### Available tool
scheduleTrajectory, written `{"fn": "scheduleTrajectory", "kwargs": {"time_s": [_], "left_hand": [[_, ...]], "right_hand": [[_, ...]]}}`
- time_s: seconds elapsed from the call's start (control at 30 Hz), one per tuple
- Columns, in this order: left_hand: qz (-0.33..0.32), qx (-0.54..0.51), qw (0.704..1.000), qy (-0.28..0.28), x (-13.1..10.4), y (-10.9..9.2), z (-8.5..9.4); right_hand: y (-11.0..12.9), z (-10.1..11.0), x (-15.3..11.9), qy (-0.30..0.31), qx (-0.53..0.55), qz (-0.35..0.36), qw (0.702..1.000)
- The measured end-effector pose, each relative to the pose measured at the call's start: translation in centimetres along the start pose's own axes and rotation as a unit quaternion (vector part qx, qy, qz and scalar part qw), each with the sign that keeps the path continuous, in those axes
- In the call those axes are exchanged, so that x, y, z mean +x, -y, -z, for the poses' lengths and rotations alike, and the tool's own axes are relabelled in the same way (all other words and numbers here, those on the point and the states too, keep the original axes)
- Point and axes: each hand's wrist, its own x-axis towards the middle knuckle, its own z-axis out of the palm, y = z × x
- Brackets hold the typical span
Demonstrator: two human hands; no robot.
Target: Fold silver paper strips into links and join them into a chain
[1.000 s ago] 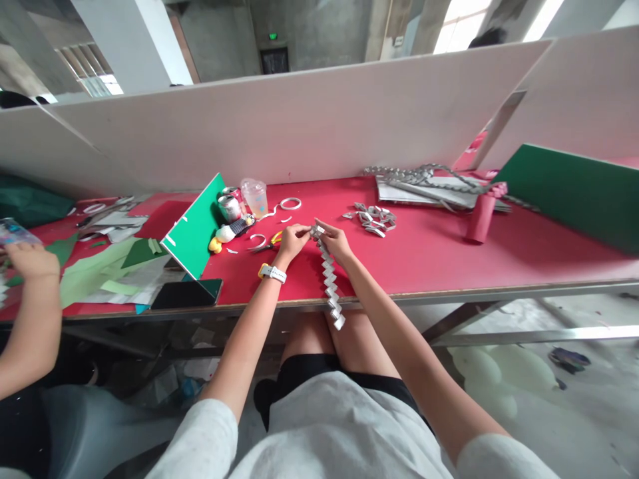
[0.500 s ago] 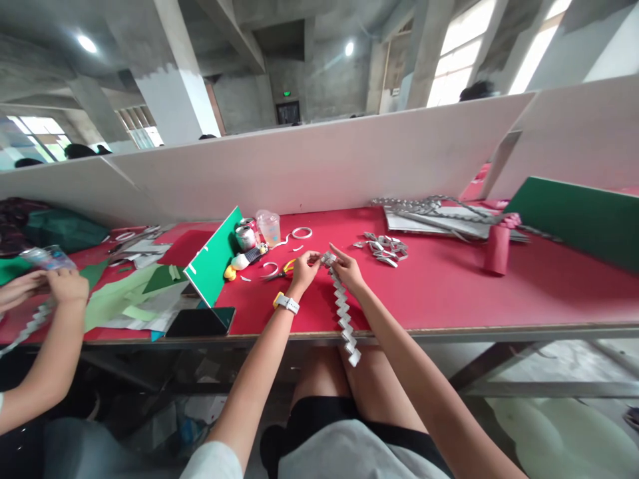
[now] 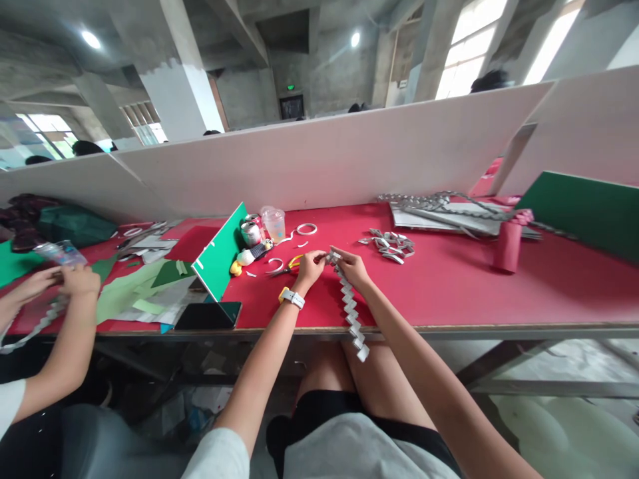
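Observation:
A silvery zigzag chain of folded pieces (image 3: 352, 313) hangs from my fingers over the table's front edge, its lower end above my thighs. My left hand (image 3: 312, 267), with a pale watch at the wrist, pinches the chain's top end. From the right, my right hand (image 3: 352, 268) grips the same end, fingers closed close to the left fingertips. Yellow-handled pliers (image 3: 293, 265) lie just left of my left hand. Beyond my right hand is a loose pile of folded silvery pieces (image 3: 389, 245).
A green board (image 3: 219, 256) stands left, beside cans (image 3: 252, 231), a plastic cup (image 3: 274, 224) and a dark phone (image 3: 207, 316). Braided strips (image 3: 444, 203) and a red cylinder (image 3: 508, 245) lie and stand right. A neighbour's hands (image 3: 74, 279) work at far left.
The view has shifted slightly, moving the table items a little to the right. My right hand's raised index finger has come down onto the chain's top end.

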Motion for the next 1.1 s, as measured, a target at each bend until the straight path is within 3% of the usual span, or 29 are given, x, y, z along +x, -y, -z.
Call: {"fn": "scheduleTrajectory", "kwargs": {"time_s": [0.3, 0.53, 0.77, 1.1], "left_hand": [[0.034, -0.071, 0.997, -0.016, 0.3, 0.0, 0.0], [0.011, 0.006, 1.0, 0.02, -0.3, -0.8, 0.0], [-0.016, 0.063, 0.998, -0.002, -0.4, -1.4, 0.3], [0.002, 0.003, 1.0, -0.005, 0.1, -0.5, 0.3]], "right_hand": [[0.8, 0.2, -0.7, 0.003, 0.004, 0.007, 1.0], [0.1, 0.3, 0.0, -0.024, 0.039, 0.013, 0.999], [0.5, 0.2, -0.3, 0.016, 0.012, 0.013, 1.0], [2.5, 0.8, -1.5, 0.095, 0.029, -0.029, 0.995]]}}
